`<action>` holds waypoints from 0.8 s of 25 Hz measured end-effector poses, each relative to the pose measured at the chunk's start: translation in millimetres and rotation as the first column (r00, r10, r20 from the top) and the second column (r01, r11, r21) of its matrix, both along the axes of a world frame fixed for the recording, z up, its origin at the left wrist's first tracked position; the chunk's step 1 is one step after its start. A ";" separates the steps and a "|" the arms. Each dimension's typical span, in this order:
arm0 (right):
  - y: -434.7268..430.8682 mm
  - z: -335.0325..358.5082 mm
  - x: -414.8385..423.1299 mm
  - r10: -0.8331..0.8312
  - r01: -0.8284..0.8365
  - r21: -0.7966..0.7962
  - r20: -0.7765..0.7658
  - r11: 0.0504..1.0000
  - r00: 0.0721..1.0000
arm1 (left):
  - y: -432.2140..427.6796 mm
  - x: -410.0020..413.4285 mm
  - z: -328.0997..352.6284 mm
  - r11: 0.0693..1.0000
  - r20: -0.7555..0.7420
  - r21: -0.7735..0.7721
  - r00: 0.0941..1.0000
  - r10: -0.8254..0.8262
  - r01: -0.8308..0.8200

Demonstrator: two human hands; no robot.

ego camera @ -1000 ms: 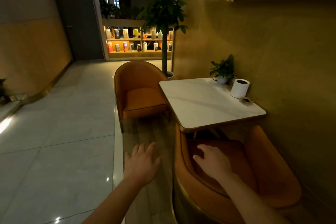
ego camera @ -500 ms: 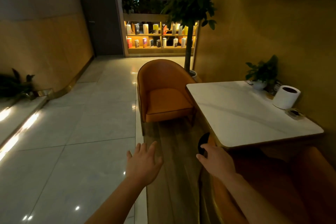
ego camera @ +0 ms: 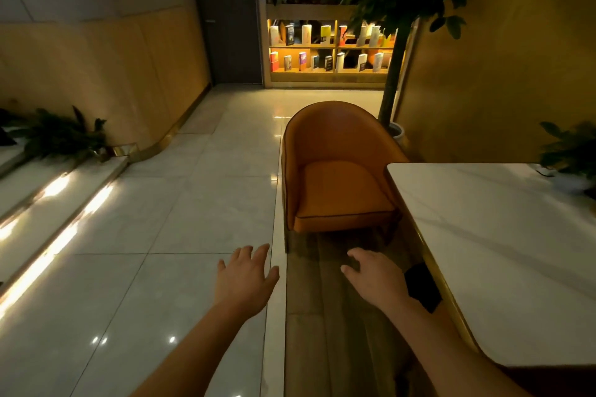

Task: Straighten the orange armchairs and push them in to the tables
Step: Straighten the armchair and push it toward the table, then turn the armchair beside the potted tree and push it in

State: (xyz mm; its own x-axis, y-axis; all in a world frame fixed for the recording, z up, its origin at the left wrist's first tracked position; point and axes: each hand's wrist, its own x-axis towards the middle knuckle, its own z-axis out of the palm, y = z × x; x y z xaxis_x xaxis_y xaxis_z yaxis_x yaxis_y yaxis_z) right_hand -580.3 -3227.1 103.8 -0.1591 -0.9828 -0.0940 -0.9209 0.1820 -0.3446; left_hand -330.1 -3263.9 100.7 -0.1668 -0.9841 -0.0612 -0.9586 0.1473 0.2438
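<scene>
Reaching forward with fingers spread and holding nothing, the left grip [ego camera: 246, 277] and right grip [ego camera: 375, 277] hover short of the orange armchair [ego camera: 338, 171], apparently angled at the bench's [ego camera: 503, 255] far left corner.

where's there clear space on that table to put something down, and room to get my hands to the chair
The white table is bare across its near and middle top; only the far right corner by the wall is crowded, with a small potted plant. The wooden floor strip between the left hand, right hand and orange armchair is open.
</scene>
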 end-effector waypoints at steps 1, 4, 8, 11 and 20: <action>-22.6 -0.2 3.0 0.011 -0.010 0.002 -0.010 1.000 1.000 | -19.9 2.2 -0.9 1.000 0.003 -0.001 1.000 0.001 -0.001; -91.0 -2.0 17.1 0.027 -0.027 0.002 -0.017 1.000 1.000 | -86.7 14.8 -8.6 1.000 -0.002 0.016 1.000 -0.003 0.004; -182.7 -13.8 47.2 -0.007 0.006 0.037 0.020 0.999 1.000 | -183.9 48.8 -23.6 0.999 -0.044 0.018 0.999 -0.027 0.028; -249.6 -18.8 78.0 -0.100 0.090 0.084 0.118 0.992 0.988 | -261.8 81.8 -31.1 0.998 -0.066 0.028 0.997 -0.047 0.049; -447.3 -26.6 138.4 -0.259 0.238 0.121 0.208 0.964 0.943 | -484.7 134.5 -30.3 0.984 -0.056 0.053 0.984 -0.169 0.172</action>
